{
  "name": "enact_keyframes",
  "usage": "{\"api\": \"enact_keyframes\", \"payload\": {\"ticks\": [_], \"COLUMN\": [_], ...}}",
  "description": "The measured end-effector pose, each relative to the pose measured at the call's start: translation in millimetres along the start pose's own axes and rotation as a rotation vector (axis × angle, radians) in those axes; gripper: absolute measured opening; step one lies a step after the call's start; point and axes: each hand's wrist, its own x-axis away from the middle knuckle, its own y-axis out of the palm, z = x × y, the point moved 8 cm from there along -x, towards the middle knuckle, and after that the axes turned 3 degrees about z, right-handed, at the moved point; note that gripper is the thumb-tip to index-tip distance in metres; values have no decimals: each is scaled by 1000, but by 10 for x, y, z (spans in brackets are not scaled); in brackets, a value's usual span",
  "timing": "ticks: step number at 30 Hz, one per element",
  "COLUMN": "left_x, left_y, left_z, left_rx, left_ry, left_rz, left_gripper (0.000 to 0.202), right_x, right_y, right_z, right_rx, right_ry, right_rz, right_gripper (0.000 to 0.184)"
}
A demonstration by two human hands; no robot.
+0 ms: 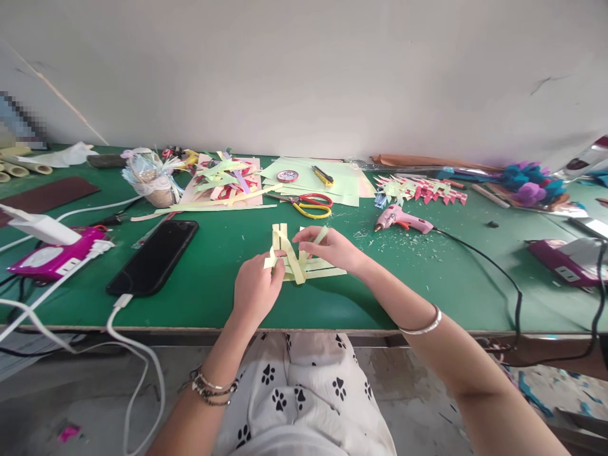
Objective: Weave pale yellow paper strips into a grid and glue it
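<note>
Pale yellow paper strips (298,269), crossing and folded over one another, lie on the green table in front of me. My left hand (259,282) is at their left side, its thumb and fingers closed on a strip whose end curls up beside the thumb. On the right, my right hand (332,247) reaches over the strips, fingers bent and closed around a paper strip, with a pale green end sticking up between them. Some strips point away from me and others run to the right beneath my right hand.
Scissors (311,204), a yellow cutter (323,175) and a tape roll (287,177) lie beyond my hands. A pink glue gun (403,219) with a black cord is to the right. A phone (154,256) on a white cable and a magenta power strip (57,256) are left.
</note>
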Motion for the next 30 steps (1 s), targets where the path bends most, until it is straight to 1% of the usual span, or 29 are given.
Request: {"api": "enact_keyframes", "payload": {"ticks": [2, 4, 7, 9, 14, 16, 17, 19, 21, 23, 24, 25, 27, 29, 30], "left_x": [1, 2, 4, 6, 12, 15, 15, 16, 15, 13, 13, 13, 13, 15, 15], "left_y": [5, 9, 11, 12, 12, 11, 12, 15, 17, 16, 14, 14, 12, 13, 17], "left_z": [-1, -1, -6, -9, -9, -11, -11, -11, -10, -9, -9, -9, -10, -13, -15], "left_rx": [2, 3, 3, 4, 1, -1, -1, 1, 5, 6, 6, 5, 4, 3, 2], "left_ry": [6, 15, 20, 15, 1, -4, -5, -3, 0, 1, 1, 2, 3, 6, 10], "left_rz": [1, 2, 1, -4, -12, -9, -8, -8, -8, -7, -5, -5, -2, 1, 0], "left_gripper": [33, 33, 33, 33, 34, 33, 33, 33, 34, 34, 34, 34, 34, 33, 33], "right_x": [16, 31, 47, 46, 44, 47, 48, 54, 64, 69, 68, 66, 75, 104, 120], "right_y": [-72, -168, -285, -300, -268, -283, -311, -401, -483, -492, -462, -407, -247, -77, -5], "right_z": [-37, -59, -74, -70, -47, -48, -53, -82, -133, -185, -206, -220, -216, -174, -146], "right_rx": [6, 26, 109, 163, 226, 325, 395, 542, 639, 687, 693, 686, 632, 557, 524], "right_ry": [9, 24, 34, 41, 57, 38, 23, -17, -66, -122, -150, -176, -202, -185, -166], "right_rz": [46, 120, 210, 214, 156, 139, 152, 228, 317, 335, 305, 247, 73, -102, -167], "right_gripper": [17, 18, 18, 17, 17, 17, 17, 16, 15, 15, 15, 14, 16, 28, 34]}}
